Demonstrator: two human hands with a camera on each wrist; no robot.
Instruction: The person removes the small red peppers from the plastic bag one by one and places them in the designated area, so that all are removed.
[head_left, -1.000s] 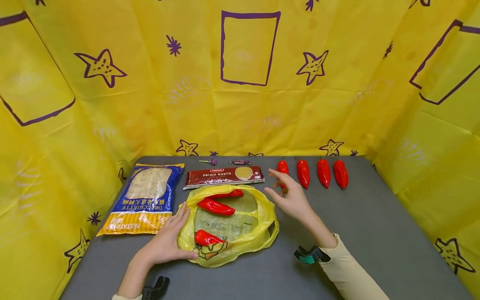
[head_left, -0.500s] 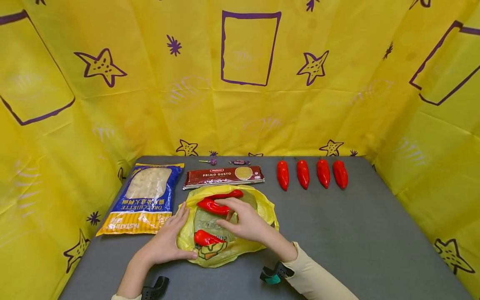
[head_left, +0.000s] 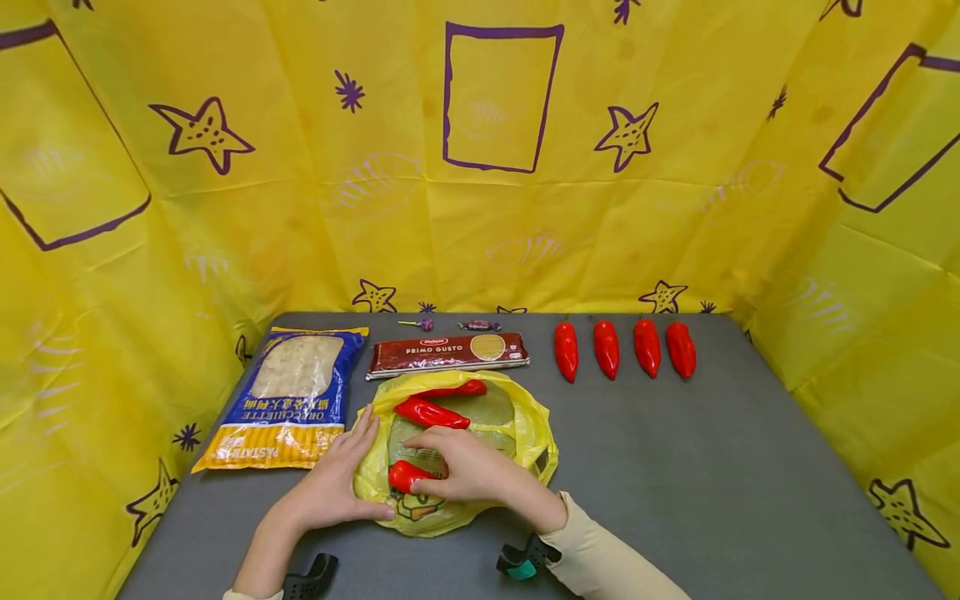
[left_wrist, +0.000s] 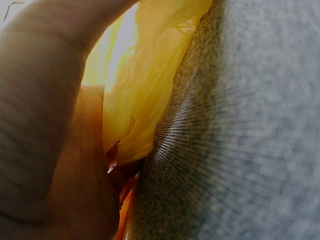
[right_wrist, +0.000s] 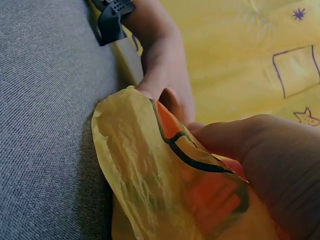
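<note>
"Nearest us, the left wristband (head_left: 311, 577) is cut off by the lower edge, and the left wrist view is murky!"

"Left hand (head_left: 337, 483), wide grip: thumb on the near side of the yellow bag (head_left: 536, 412), fingers along its left."

"Inside that bag, the near pepper (head_left: 402, 475), partly covered by the right hand (head_left: 468, 471)!"

"Right grip's moderately spread: thumb touching that pepper, index finger apart from it. Other fingers? Can't make them out."

"Beyond, still in the bag, the middle pepper (head_left: 431, 412), then the far pepper (head_left: 461, 388), its left end indistinct."

"And farther back, four peppers (head_left: 606, 350) lined up on the table (head_left: 712, 467)!"
</note>
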